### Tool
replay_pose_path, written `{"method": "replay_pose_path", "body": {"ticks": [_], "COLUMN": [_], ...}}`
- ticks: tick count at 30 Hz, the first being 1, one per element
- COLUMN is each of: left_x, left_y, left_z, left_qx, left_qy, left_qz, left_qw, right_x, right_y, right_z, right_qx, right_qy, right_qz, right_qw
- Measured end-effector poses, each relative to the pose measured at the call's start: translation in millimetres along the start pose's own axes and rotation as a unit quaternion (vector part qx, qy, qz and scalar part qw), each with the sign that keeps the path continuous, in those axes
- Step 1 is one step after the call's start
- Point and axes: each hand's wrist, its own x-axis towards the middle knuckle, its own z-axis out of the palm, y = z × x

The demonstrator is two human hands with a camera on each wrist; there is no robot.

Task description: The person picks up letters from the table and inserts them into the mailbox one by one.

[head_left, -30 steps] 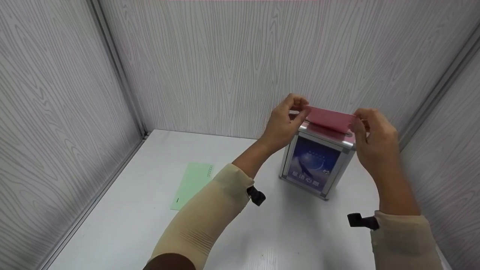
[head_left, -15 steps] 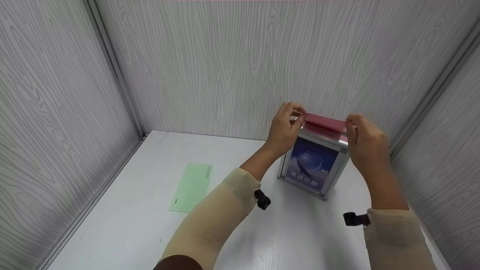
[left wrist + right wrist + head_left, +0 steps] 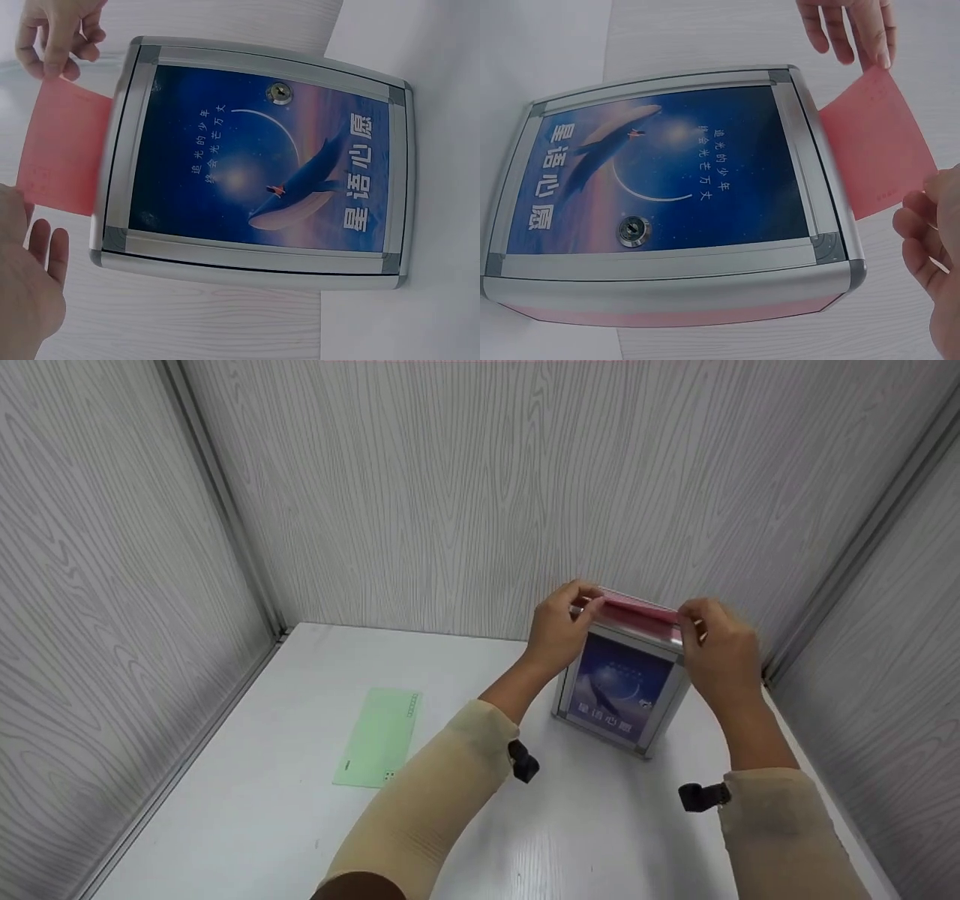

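A red envelope [image 3: 64, 146] stands partly inside the top of a silver-framed box [image 3: 619, 686], its lower part hidden within. My left hand [image 3: 559, 626] pinches one upper corner of it between thumb and fingers. At the opposite corner my right hand [image 3: 720, 652] has the same kind of pinch. The box stands upright, with a blue whale picture and white characters on its front. A round keyhole lock [image 3: 634, 231] shows on that face in both wrist views. Left of my left forearm, a light green envelope [image 3: 379, 731] lies flat.
The white table [image 3: 225, 810] carries the box near its back right. A pale wood-grain panel [image 3: 420, 495] rises close behind it. Similar panels close off the left and right sides. A small black camera [image 3: 523, 761] sits on my left sleeve, another [image 3: 701, 796] on the right one.
Both hands have moved downward with the red envelope, and it has sunk further into the box top. Less of it shows above. The green envelope lies still.
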Motion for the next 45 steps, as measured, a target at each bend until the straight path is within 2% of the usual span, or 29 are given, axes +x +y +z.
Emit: {"method": "replay_pose_path", "body": {"ticks": [7, 10, 15, 21, 26, 31, 35, 41, 45], "left_x": [-5.2, -10.0, -19.1, -33.6, -50.5, -71.2, -93.0, -132.5, -165.4], "left_y": [-7.8, -13.7, -25.3, -38.5, -55.0, -77.3, -92.5, -113.9, -128.4], "left_z": [-12.5, -18.5, -31.4, -54.5, -80.1, -108.4, -132.5, -169.9, -200.4], "left_qx": [0.018, 0.018, 0.012, 0.016, 0.021, 0.021, 0.033, 0.060, 0.090], "left_qy": [-0.076, -0.089, -0.075, -0.055, -0.046, -0.017, 0.007, 0.018, 0.008], "left_qz": [-0.029, -0.045, -0.068, -0.076, -0.098, -0.133, -0.168, -0.225, -0.271], "left_qw": [0.9965, 0.9948, 0.9948, 0.9954, 0.9939, 0.9908, 0.9852, 0.9723, 0.9583], "right_x": [0.8, -1.4, -3.5, -7.4, -11.1, -13.1, -20.0, -36.3, -46.8], "right_y": [5, 9, 17, 20, 12, -9, -31, -61, -81], "right_z": [11, 15, 18, 18, 22, 29, 38, 60, 79], "right_qx": [0.002, -0.005, -0.008, 0.002, 0.009, 0.039, 0.079, 0.172, 0.216], "right_qy": [-0.015, -0.018, -0.034, -0.058, -0.040, -0.013, -0.016, -0.050, -0.081], "right_qz": [0.062, 0.087, 0.114, 0.147, 0.155, 0.138, 0.134, 0.135, 0.134], "right_qw": [0.9980, 0.9960, 0.9928, 0.9874, 0.9870, 0.9897, 0.9877, 0.9745, 0.9638]}}
